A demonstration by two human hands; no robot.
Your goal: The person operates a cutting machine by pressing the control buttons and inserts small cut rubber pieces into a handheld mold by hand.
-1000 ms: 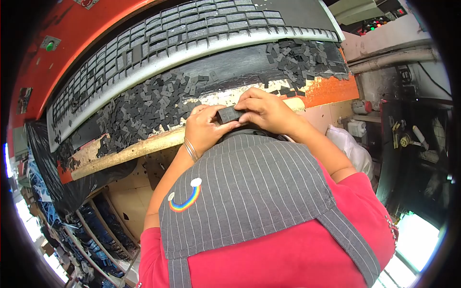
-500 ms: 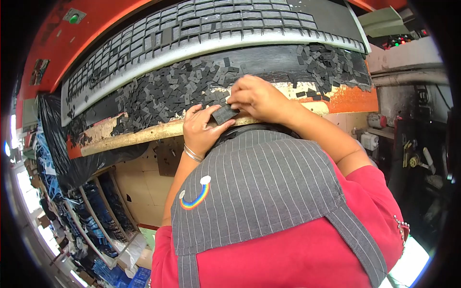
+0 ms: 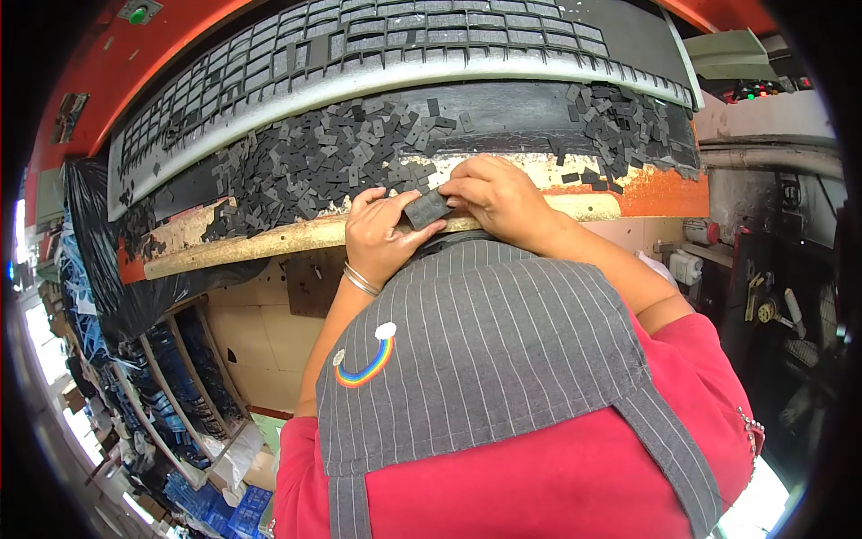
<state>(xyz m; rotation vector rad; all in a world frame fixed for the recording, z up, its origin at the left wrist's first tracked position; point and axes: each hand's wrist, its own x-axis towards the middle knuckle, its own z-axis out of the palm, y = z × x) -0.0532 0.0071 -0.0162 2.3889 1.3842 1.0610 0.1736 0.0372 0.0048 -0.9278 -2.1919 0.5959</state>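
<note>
I see worn orange bench (image 3: 660,189) | loose heap of flat black rectangular tabs (image 3: 305,157) | left bare hand (image 3: 381,237) clasping, right bare hand (image 3: 503,203) pinching or merely touching, I can't tell | between them, dark-grey rectangular block (image 3: 426,210) at the bench's near edge: I'd judge it light, firm, slightly rubbery; hold opposite sides.

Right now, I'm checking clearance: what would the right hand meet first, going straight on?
Probably the dark-grey rectangular block in the left hand; the right hand may be touching it; depth is unclear.
</note>
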